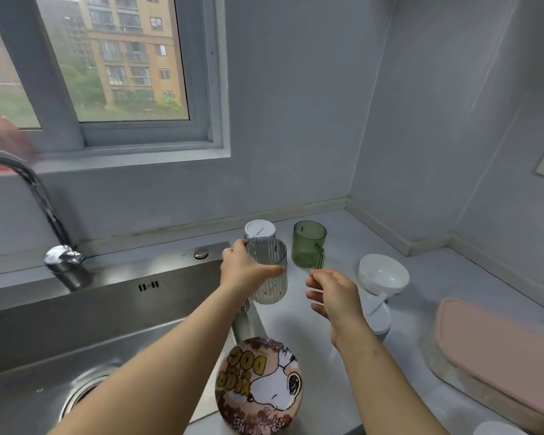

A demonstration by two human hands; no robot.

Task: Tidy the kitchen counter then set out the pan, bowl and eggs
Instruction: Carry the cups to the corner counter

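- Gripping a ribbed clear glass (270, 271) mid-frame, the left hand (244, 271) wraps its side; likely fragile, slippery.
- Right hand (333, 296) hovers open-fingered beside it.

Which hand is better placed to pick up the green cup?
Probably the right hand: it hovers open just in front of the green cup, while the left hand already grips the clear glass.

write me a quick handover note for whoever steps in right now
Left hand grips the clear ribbed glass by the sink edge.
Right hand is open, empty, near the green mug.
White bowl sits on the counter; cartoon plate at the front, pink-lidded box on the right.
No pan or eggs in view. Tidying is under way; setting out is not yet done.
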